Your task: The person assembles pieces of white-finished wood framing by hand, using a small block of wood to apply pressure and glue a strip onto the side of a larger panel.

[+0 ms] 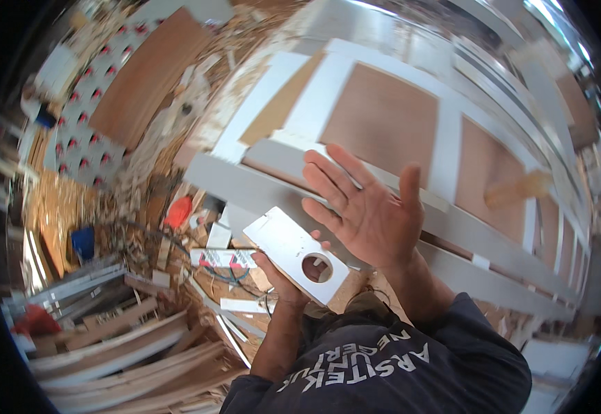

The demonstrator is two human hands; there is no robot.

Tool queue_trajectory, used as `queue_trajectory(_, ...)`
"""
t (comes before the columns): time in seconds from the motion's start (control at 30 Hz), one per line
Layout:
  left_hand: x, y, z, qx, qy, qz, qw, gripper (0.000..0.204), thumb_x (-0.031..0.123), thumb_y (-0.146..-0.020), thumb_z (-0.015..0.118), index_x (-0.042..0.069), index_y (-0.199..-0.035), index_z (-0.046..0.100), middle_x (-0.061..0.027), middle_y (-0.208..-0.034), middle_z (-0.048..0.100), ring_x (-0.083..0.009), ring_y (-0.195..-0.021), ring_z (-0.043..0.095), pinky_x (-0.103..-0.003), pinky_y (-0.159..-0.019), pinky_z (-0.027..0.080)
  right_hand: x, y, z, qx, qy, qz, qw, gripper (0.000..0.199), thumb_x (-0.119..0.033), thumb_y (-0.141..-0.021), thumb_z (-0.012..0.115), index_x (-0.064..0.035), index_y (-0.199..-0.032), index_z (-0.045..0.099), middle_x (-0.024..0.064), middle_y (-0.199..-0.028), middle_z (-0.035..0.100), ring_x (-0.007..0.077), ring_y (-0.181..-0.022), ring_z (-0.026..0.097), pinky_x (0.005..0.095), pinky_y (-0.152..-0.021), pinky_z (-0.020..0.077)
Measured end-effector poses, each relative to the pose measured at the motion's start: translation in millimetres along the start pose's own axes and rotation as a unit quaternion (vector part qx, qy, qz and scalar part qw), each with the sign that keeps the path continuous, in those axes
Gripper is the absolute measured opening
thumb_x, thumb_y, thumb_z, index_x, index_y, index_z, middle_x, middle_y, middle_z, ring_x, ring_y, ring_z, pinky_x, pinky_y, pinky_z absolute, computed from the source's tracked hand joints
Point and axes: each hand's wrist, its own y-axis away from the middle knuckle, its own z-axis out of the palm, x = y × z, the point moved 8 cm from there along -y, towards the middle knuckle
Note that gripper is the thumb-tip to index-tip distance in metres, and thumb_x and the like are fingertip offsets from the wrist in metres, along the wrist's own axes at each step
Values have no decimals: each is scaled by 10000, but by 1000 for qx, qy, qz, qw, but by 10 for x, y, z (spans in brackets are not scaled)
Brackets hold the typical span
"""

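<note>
A white rectangular board with a round hole near one end is held in my left hand, low in front of my body. The thumb lies along its near edge, and fingertips show at the far edge. Raised to the right of the board is my right hand, palm in view, fingers stretched out and thumb apart, with nothing in it. Behind that hand, long grey-white boards lie along the near side of a panel frame with white rails and brown infill.
Scraps, wood shavings and a cable litter the floor at left, with a red object and a blue container. Long planks are stacked at lower left. A brown sheet lies at upper left. A yellowish roll-like object rests on the panel frame.
</note>
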Motion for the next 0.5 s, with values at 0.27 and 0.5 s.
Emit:
queue_trajectory(0.27,-1199,74,414,1,-305,-143,942,1010,918,-867,347,213,-1591,334,-197,-1430,557,-436,-1209,625,-549,-892,575,-1217,1640,246,-8,-19,-197,980,1013,-777,-957,413,12,-1582,293,233,-1665,263,345,-1574,189,551,-1285,105)
queue_trajectory(0.5,-2181,62,447,-154,-655,-321,667,830,338,-842,700,-24,-1529,408,-222,-1491,504,-378,-1281,597,-476,-1013,523,-1945,3202,498,5,-33,-360,932,917,-718,-982,455,23,-1518,389,246,-1596,388,354,-1524,322,541,-1262,237)
